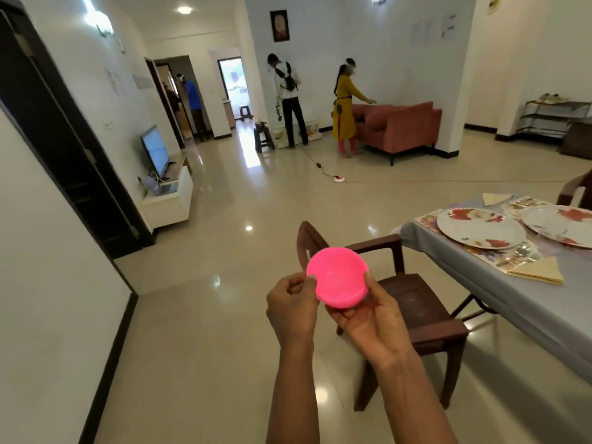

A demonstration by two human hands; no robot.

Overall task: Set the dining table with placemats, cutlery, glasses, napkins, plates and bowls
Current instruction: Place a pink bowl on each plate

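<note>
Bowl [336,277], pink plastic, one: held in mid-air near the middle of the view, above the floor and left of the table [512,302], its inside bare. Left hand [290,309] pinches the left rim between thumb and fingers; right hand [373,318] cradles the underside, thumb on the right rim. Chair [416,302], brown, just beyond the bowl at the table's left end. Table, right, under a grey cloth: two flowered plates [480,227] on patterned placemats [427,219]; two folded cream napkins [538,270], one near, one far; cutlery [522,249] beside the nearer plate, count unclear. Far room: three people [290,100], one red sofa [403,126], one lit television [155,152] on a white unit, left. Sheets [423,32] on the walls, writing too small to read.
</note>
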